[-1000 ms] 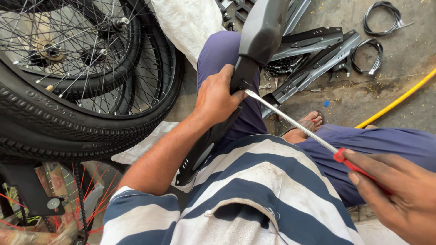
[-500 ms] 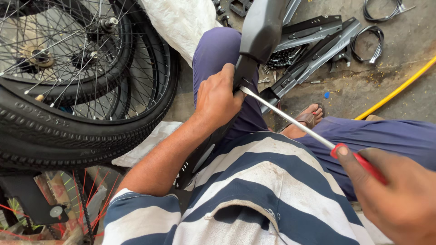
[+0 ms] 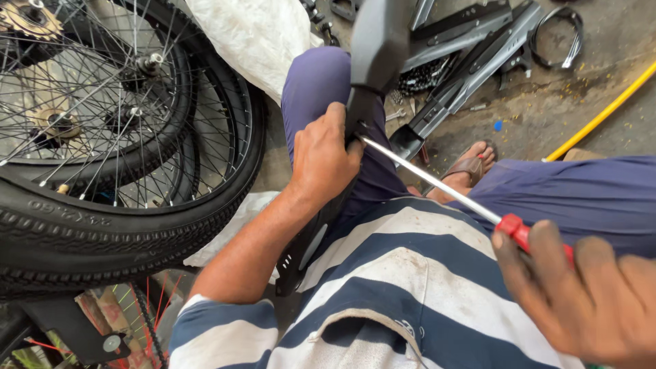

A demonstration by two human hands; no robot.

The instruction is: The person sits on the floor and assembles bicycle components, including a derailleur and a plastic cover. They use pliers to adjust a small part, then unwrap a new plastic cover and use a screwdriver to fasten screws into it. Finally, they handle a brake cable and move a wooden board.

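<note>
Biggest thing in view is the stack of spoked bicycle wheels (image 3: pixel 102 137) with fat black tyres, sitting well off to the outer side of the left hand's fingers. Next a white sack (image 3: pixel 253 34) lying beyond those fingers, up by the knee. Past the fingertips on the ground there's a pile of grey metal brackets (image 3: pixel 471 61), and a yellow hose (image 3: pixel 601 113) running across the concrete further out, above the right hand's fingers.

Then the main piece: a long black plastic mudguard (image 3: pixel 376 41) resting along the person's thigh. The left hand (image 3: pixel 321 160) has its fingers wrapped tight round the narrow middle of it, thumb side pressed against the edge, so the guard sits right inside that grip.

The screwdriver (image 3: pixel 437 184) is next, a long silver shaft with a red handle. The right hand (image 3: pixel 588 294) has its fingers closed round the red handle, which mostly disappears under them. The tip lands on the mudguard right beside the left fingertips, practically touching them.

Smallest bit: a sandalled foot (image 3: pixel 471 164) just under the shaft, between both sets of fingers.
</note>
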